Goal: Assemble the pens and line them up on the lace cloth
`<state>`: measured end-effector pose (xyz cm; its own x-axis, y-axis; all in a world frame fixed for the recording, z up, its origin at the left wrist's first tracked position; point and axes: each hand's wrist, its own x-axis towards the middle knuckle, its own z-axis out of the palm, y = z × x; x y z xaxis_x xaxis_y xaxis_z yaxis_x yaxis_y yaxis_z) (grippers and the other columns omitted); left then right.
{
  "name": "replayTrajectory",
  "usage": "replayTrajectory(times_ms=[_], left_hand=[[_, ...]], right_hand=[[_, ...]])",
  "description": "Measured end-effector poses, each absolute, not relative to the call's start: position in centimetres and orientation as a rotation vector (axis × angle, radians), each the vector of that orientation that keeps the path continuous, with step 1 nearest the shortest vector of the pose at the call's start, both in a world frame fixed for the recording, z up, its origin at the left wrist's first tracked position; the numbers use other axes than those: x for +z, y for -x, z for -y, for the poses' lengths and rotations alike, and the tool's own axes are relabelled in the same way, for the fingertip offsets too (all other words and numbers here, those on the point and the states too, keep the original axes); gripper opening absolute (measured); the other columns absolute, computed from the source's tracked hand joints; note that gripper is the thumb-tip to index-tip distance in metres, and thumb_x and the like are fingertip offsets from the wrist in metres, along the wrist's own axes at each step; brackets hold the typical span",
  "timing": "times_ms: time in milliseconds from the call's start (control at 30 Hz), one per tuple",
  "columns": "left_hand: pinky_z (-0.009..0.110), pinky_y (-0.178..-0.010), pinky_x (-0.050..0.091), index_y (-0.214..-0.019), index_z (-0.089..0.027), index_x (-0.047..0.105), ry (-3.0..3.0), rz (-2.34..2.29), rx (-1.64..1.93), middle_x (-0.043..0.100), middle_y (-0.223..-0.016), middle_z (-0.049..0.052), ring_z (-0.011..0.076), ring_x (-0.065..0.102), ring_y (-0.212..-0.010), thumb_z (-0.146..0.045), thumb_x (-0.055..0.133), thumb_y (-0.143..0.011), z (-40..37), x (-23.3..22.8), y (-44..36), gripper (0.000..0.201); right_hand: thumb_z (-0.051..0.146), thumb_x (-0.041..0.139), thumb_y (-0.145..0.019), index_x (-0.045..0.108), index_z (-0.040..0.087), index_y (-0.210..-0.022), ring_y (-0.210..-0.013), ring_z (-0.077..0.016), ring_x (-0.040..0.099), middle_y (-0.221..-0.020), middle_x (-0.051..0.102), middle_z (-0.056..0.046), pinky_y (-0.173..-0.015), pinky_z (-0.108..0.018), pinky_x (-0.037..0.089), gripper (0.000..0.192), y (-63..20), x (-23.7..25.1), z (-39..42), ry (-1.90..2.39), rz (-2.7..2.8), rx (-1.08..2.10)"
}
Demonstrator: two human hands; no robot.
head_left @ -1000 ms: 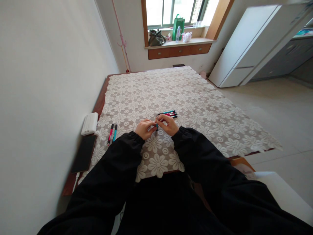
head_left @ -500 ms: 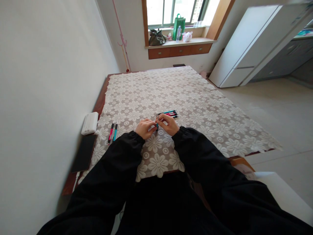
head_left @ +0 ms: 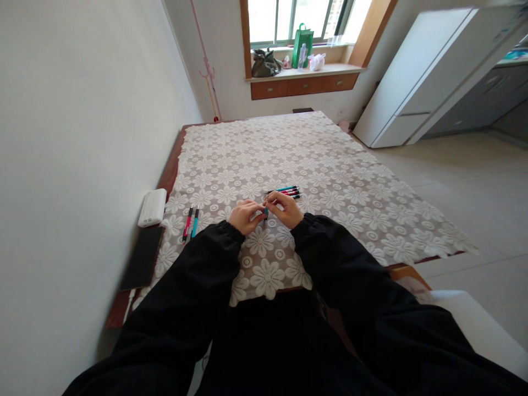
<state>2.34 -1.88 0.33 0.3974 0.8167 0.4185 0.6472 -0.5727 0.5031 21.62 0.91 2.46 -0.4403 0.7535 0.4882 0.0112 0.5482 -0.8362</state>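
Over the near part of the table, my left hand (head_left: 246, 216) and my right hand (head_left: 286, 209) meet at a small teal and black pen (head_left: 266, 212). Both hands pinch it between thumb and fingers, and the fingers cover much of it. It points roughly down, its dark end toward the cloth. Just beyond my right hand lies a group of several teal, pink and black pens (head_left: 291, 191), side by side. Left of my left hand, a pink and black pen (head_left: 187, 223) and a teal and black pen (head_left: 195, 223) rest parallel on the cloth.
A floral lace cloth (head_left: 267, 278) covers the table. Along the wall on the left sit a white power bank-like box (head_left: 152, 208) and a dark phone or tablet (head_left: 142, 258) with a white cable (head_left: 129, 305). A white chair (head_left: 474, 319) stands at right.
Both hands keep their pinch on the pen with hardly any movement. The whole view has shifted very slightly.
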Motion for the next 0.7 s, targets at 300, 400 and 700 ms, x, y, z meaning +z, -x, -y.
replayTrajectory(times_ms=[300,400,700], left_hand=[[0.038,-0.092,0.049,-0.098,-0.023,0.071,-2.443,-1.271,0.908,0.075,-0.094,0.005,0.0222,0.065,-0.097,-0.033,0.06,-0.09,1.79,0.23,-2.22,0.018],[0.038,-0.091,0.049,-0.098,-0.023,0.071,-2.421,-1.274,0.932,0.075,-0.094,0.005,0.022,0.065,-0.096,-0.034,0.061,-0.09,1.81,0.2,-2.26,0.018],[0.037,-0.09,0.049,-0.095,-0.022,0.072,-2.405,-1.29,0.966,0.074,-0.093,0.005,0.0223,0.065,-0.095,-0.035,0.063,-0.089,1.98,0.51,-2.34,0.018]], right_hand=[[0.039,0.058,-0.091,0.055,0.022,-0.079,-0.08,-0.0175,0.059,-0.085,0.063,-0.003,-0.072,-0.032,0.05,0.022,-21.61,2.52,-0.89,0.62,1.84,0.984],[0.038,0.058,-0.092,0.054,0.021,-0.079,-0.08,-0.0173,0.059,-0.085,0.063,-0.003,-0.072,-0.032,0.05,0.021,-21.66,2.43,-0.95,0.615,1.845,0.976],[0.04,0.059,-0.091,0.055,0.021,-0.078,-0.081,-0.0171,0.059,-0.086,0.063,-0.003,-0.072,-0.031,0.049,0.024,-21.68,2.45,-0.93,0.599,1.842,1.002]])
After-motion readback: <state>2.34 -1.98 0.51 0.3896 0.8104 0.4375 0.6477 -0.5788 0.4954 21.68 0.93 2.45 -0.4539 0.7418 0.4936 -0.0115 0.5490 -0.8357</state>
